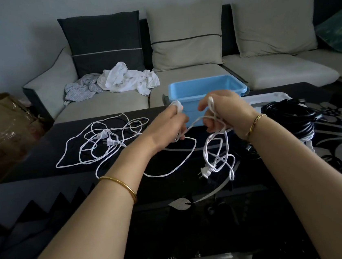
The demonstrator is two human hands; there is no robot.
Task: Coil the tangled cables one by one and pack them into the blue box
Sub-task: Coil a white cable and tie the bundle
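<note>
A person's hands work a white cable above the dark table; the right hand grips hanging loops (plug dangling), the left hand pinches the strand trailing left to the tangle; the blue box sits just behind.

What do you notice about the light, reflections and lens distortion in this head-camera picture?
Head view: dim, even room light with dark corners; the glossy table mirrors pale patches near the bottom edge; the wide lens bows the sofa and stretches the forearms; the white cable stands out crisply, while the black cable nearly merges with the dark tabletop.
</note>
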